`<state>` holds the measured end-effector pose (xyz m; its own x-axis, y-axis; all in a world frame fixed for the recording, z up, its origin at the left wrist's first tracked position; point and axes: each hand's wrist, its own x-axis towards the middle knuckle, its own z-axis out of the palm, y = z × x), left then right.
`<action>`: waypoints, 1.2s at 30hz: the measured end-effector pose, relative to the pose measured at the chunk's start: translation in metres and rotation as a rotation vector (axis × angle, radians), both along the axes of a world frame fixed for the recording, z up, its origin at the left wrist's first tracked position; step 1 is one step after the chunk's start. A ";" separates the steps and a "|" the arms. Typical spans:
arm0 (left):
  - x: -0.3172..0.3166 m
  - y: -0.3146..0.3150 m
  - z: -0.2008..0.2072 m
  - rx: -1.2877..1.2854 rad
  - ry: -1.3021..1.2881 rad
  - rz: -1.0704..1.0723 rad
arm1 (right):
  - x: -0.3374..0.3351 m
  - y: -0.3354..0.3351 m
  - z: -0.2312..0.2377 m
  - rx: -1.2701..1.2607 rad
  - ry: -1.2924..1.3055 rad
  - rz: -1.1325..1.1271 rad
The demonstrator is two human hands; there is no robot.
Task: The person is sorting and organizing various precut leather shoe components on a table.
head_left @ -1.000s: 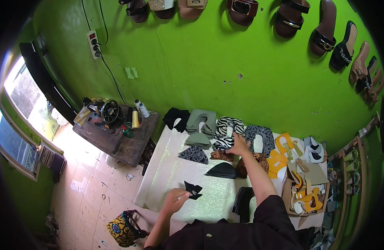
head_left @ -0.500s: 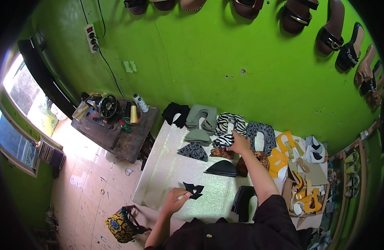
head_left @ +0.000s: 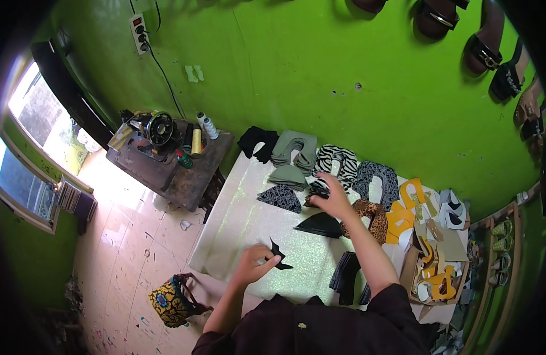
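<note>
Head view: right hand [head_left: 321,189], grip unclear, sits farther left now at mid-frame zebra-print pieces [head_left: 318,187], left hand [head_left: 255,264] still pinching a black piece [head_left: 277,247].

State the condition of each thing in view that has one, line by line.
Left grip, closed on a black cut piece
Right grip, curved over small zebra-print pieces; hold unclear
Sage-green arched pieces, stacked
Cardboard box, open, with cutouts inside
Sewing machine, uncovered
Thread cones, upright
Power strip, plugs inserted
Doorway, open
Sandals, mounted on the wall
</note>
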<state>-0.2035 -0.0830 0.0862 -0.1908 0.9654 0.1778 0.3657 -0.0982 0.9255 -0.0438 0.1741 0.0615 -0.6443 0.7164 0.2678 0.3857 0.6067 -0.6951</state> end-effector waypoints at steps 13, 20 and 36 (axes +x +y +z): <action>0.000 -0.001 0.031 0.247 -0.124 -0.140 | 0.036 -0.123 0.036 -0.795 0.022 0.661; 0.000 -0.022 0.023 0.030 -0.549 0.099 | 0.064 -0.138 0.060 -0.841 0.270 0.277; 0.022 -0.016 0.034 -0.273 0.154 -0.270 | 0.059 -0.167 0.075 -0.463 0.042 0.227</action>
<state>-0.1819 -0.0987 0.1200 0.0848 0.9928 -0.0846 0.4971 0.0314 0.8671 0.0154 0.0068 0.1369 -0.7930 0.6091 -0.0148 0.2455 0.2973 -0.9227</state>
